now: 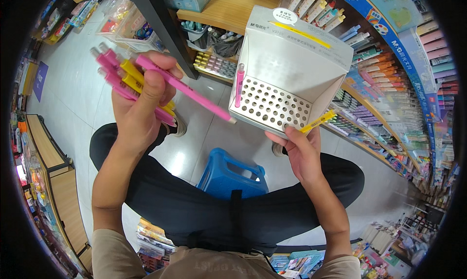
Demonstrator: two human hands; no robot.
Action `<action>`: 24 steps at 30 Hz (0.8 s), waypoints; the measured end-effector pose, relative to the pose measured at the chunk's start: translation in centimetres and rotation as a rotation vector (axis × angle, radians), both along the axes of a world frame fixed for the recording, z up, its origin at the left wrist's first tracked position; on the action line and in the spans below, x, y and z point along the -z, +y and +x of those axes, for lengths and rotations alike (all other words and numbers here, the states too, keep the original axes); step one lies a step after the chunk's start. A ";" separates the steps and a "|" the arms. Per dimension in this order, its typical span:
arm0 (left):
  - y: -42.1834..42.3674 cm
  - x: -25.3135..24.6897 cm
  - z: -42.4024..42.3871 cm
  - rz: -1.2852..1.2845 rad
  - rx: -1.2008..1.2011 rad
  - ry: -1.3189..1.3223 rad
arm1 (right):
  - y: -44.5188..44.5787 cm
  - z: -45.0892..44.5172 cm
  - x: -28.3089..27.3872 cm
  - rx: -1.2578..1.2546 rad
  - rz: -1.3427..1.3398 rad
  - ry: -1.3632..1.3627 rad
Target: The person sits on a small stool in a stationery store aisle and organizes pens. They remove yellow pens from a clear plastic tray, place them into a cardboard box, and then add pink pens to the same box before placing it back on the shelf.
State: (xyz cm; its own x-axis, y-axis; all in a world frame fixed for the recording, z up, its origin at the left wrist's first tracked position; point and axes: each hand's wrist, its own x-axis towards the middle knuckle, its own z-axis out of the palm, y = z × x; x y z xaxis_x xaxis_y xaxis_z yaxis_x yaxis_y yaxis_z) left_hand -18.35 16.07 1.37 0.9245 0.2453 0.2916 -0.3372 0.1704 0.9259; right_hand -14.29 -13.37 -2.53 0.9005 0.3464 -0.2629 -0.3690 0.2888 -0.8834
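My left hand (140, 93) is closed around a bunch of pink and yellow mechanical pencils. One pink pencil (189, 91) sticks out from its fingers and slants down toward the box. My right hand (301, 147) grips the lower right corner of a white cardboard display box (299, 56), with the thumb at its front edge. A yellow pencil (319, 121) lies across that same hand, beside the box's corner. Inside the box is a tray (271, 104) with rows of round holes. A single pink pencil (239, 85) stands upright at the tray's left end.
A blue plastic stool (233, 173) is between my legs. Pen racks (379, 74) curve along the right, close to the box. Ahead is a wooden shelf (211, 14) with a black post (160, 27). Clear bins (135, 31) stand beyond my left hand.
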 end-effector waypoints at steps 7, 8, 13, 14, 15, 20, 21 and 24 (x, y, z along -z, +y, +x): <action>-1.6 0.4 -0.1 0.317 -0.061 -0.215 | 0.0 -0.1 0.6 -0.042 -0.002 0.020; -1.8 0.4 -0.1 0.294 -0.040 -0.186 | -0.1 -0.1 0.8 -0.043 -0.010 0.012; -1.2 0.9 0.4 0.594 -0.071 -0.273 | -0.1 -0.2 0.9 -0.066 -0.030 -0.018; -1.1 1.0 0.4 0.636 -0.088 -0.281 | -0.1 -0.3 0.9 -0.066 -0.028 -0.020; -1.1 1.1 0.5 0.676 -0.104 -0.291 | -0.1 -0.3 0.9 -0.067 -0.029 -0.020; -1.7 0.7 0.4 0.691 -0.041 -0.250 | -0.3 -0.3 1.0 -0.067 -0.023 -0.022; -1.7 0.6 0.5 0.718 -0.030 -0.264 | -0.2 -0.3 0.9 -0.067 -0.024 -0.023; -1.8 0.5 0.6 0.739 -0.015 -0.268 | -0.1 -0.4 0.8 -0.067 -0.029 -0.024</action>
State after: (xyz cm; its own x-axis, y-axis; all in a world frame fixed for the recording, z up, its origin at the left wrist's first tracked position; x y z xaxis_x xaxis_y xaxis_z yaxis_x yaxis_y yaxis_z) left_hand -17.72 14.32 0.89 0.7981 -0.0874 0.5962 -0.5622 -0.4641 0.6845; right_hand -14.67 -13.51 -3.38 0.8818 0.3987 -0.2521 -0.3650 0.2383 -0.9000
